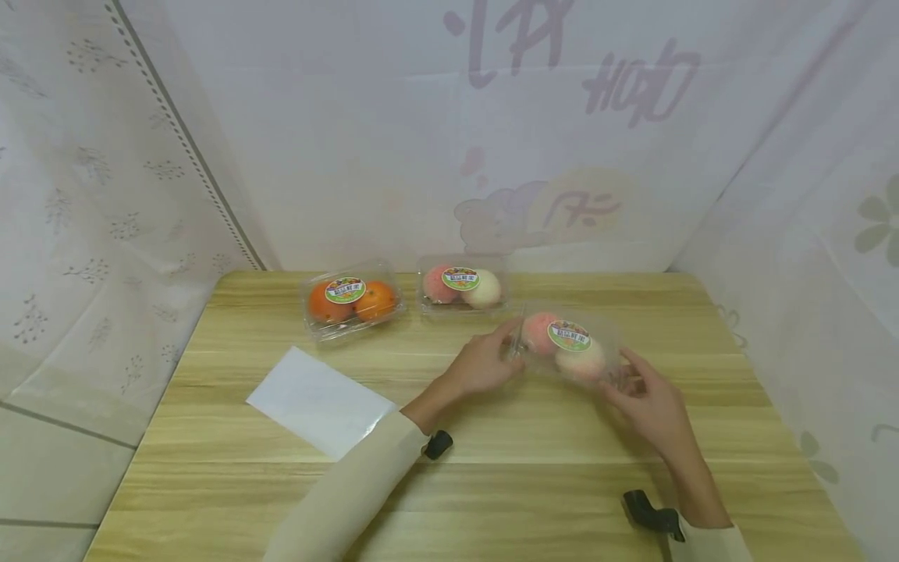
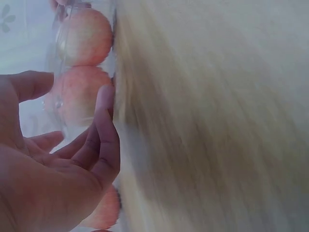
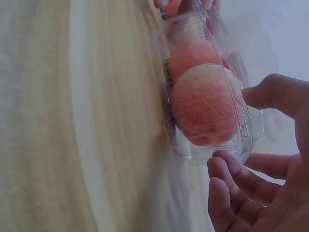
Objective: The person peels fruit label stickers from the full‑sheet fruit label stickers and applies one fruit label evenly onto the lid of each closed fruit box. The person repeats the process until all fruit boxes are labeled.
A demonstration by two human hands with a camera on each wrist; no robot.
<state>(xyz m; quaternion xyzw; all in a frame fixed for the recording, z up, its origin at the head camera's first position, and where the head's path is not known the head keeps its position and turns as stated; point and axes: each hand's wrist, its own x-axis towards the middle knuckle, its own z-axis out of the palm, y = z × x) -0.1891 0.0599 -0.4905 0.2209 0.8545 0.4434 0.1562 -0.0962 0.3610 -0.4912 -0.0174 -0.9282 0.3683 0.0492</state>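
A clear plastic box of peaches (image 1: 572,351) with a round colourful label lies between both hands over the right half of the wooden table. My left hand (image 1: 485,361) holds its left end; in the left wrist view, the thumb (image 2: 36,84) is at one side of the box and the fingers at the other. At the opposite end my right hand (image 1: 649,398) holds the box, its thumb by the lid and fingertips by the lower corner in the right wrist view. Two peaches, pink and cream, show through the plastic.
Behind, near the table's back edge, stand a second box of peaches (image 1: 462,284) and a clear box of oranges (image 1: 353,300). A white rectangular sheet (image 1: 316,402) lies at the left, beside my left forearm. Patterned cloth (image 1: 365,156) hangs behind and along both sides.
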